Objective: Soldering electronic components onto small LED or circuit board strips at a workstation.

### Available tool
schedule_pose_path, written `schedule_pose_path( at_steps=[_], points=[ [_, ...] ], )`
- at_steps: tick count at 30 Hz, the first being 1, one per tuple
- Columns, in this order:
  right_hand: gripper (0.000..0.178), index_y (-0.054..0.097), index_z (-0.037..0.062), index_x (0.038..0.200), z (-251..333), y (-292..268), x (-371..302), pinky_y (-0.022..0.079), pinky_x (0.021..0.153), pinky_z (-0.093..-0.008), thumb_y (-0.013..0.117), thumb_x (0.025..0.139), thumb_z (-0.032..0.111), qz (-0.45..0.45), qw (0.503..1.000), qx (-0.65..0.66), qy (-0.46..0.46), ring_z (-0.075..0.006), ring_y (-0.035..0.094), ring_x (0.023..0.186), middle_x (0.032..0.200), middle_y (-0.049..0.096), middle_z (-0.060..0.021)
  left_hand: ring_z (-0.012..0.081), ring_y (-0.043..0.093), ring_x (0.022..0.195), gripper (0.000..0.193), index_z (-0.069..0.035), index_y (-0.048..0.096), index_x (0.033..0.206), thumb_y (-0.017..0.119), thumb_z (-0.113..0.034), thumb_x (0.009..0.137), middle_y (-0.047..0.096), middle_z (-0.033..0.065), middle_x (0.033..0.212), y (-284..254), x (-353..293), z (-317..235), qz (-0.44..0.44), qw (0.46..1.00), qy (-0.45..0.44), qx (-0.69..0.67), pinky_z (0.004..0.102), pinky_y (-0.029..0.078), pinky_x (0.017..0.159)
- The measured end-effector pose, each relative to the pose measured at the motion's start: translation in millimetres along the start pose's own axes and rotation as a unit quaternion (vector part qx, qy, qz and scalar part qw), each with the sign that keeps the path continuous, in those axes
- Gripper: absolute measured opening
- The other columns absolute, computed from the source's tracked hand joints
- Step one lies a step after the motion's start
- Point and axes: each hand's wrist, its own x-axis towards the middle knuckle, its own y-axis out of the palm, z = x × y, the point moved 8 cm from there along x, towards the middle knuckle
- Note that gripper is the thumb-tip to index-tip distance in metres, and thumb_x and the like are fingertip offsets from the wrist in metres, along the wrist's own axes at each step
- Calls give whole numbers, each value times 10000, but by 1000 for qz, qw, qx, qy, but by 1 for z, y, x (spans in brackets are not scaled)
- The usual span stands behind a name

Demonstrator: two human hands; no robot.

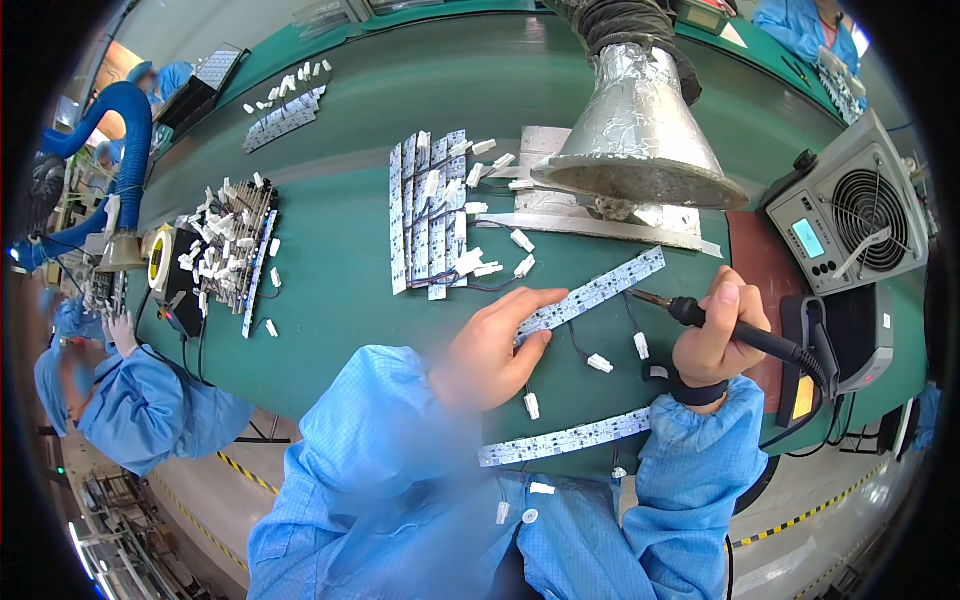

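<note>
A long white circuit board strip (610, 284) lies slanted in front of me, dotted with small dark components. My left hand (500, 343) grips its left end between thumb and fingers. Short dark wires with white connectors (599, 363) hang from the strip's near side. In my right hand (722, 335) is a soldering iron (690, 312), held like a pen, its tip close to the strip's right part; whether it touches I cannot tell. A second circuit board strip (565, 438) lies at the table's near edge, by my right sleeve.
A silver fume extraction hood (640, 140) hangs over the far side. Several wired strips (428, 215) lie left of it. A bundle of strips (235, 245) stands further left. At right are a fan unit (850, 205) and a soldering station (850, 335). Co-workers sit around.
</note>
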Motion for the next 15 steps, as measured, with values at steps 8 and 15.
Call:
schedule_pose_path(
  at_steps=[8, 15],
  points=[
    [294, 382, 29, 603, 6, 7, 0, 185, 410, -301, 520, 862, 31, 25, 999, -1, -27, -106, 281, 430, 491, 364, -35, 357, 608, 1042, 383, 47, 550, 1231, 571, -6, 852, 619, 211, 1116, 0, 0, 1, -6, 1000, 2, 1, 377, 465, 917],
    [336, 395, 4, 604, 4, 10, -3, 238, 478, -266, 524, 903, 85, 59, 998, -11, -7, -84, 331, 526, 557, 435, -54, 357, 611, 1036, 381, 46, 550, 1229, 573, -5, 852, 619, 209, 1118, 0, 0, 1, -5, 1000, 7, 13, 374, 468, 910]
  ],
)
